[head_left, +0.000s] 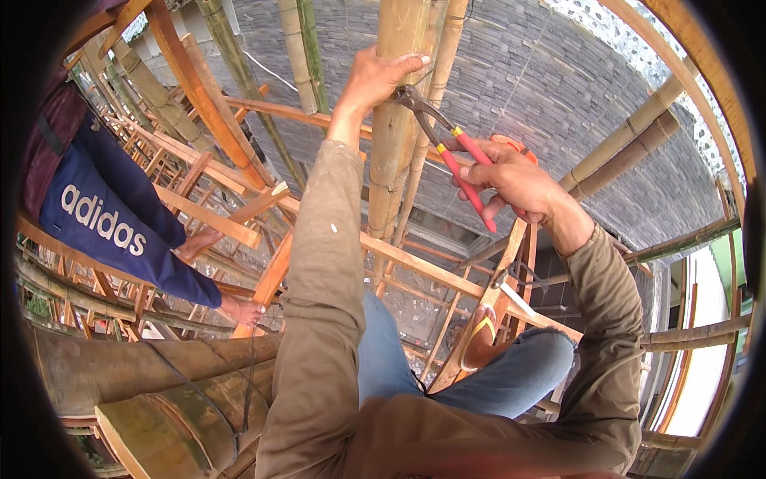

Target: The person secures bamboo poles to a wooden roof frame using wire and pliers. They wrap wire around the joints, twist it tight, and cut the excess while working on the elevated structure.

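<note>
A thick upright bamboo pole (392,152) stands in front of me. My left hand (379,80) is wrapped round it near the top of the view, thumb across its front and the other fingers hidden behind. In my right hand (511,180) is a pair of pincers (435,124) with red and yellow handles, its dark jaws at the pole's right side just below my left thumb. A thin dark wire (427,74) shows by the jaws; how it runs round the pole is partly hidden. Something orange (515,144) shows behind my right hand, too covered to name.
Wooden beams (423,269) and bamboo form an open scaffold with ground far below. At left, another person's blue-trousered leg (120,215) and bare feet rest on it. Thick bamboo poles (171,407) lie lower left. Ahead rises a grey stone-patterned wall (542,72). My sandalled foot (480,339) braces on a beam.
</note>
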Demonstrator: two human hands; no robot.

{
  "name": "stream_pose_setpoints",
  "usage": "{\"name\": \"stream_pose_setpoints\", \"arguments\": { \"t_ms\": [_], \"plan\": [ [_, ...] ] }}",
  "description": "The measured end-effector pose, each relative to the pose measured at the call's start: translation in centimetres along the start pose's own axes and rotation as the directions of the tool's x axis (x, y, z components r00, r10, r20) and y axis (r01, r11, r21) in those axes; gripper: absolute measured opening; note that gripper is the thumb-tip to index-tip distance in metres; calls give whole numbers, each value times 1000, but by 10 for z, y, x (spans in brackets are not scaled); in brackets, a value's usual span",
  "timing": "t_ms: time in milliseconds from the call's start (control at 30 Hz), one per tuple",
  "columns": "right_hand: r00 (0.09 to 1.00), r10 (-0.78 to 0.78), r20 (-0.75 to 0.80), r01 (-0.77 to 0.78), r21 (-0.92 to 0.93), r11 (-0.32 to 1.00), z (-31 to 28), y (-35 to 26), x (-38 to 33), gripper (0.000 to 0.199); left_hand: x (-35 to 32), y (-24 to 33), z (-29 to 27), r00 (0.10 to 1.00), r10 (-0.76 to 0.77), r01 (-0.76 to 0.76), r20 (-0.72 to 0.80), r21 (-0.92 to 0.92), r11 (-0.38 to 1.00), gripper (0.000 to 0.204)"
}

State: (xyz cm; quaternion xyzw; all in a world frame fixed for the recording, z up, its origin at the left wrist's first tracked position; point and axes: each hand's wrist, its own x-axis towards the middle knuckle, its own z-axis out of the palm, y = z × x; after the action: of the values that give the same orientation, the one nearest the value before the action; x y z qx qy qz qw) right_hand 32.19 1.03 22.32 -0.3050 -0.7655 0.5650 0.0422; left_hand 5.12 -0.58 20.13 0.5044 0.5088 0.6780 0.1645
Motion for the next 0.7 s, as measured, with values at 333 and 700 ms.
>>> {"name": "stream_pose_setpoints", "arguments": {
  "t_ms": [333,700],
  "plan": [
    [998,-40,40,2,680,734,70,30,8,39,4,3,-3,997,-66,64,40,57,996,48],
    [868,-378,-321,384,-47,922,53,50,2,75,8,-2,-1,999,-41,39,29,76,996,50]
  ]
}}
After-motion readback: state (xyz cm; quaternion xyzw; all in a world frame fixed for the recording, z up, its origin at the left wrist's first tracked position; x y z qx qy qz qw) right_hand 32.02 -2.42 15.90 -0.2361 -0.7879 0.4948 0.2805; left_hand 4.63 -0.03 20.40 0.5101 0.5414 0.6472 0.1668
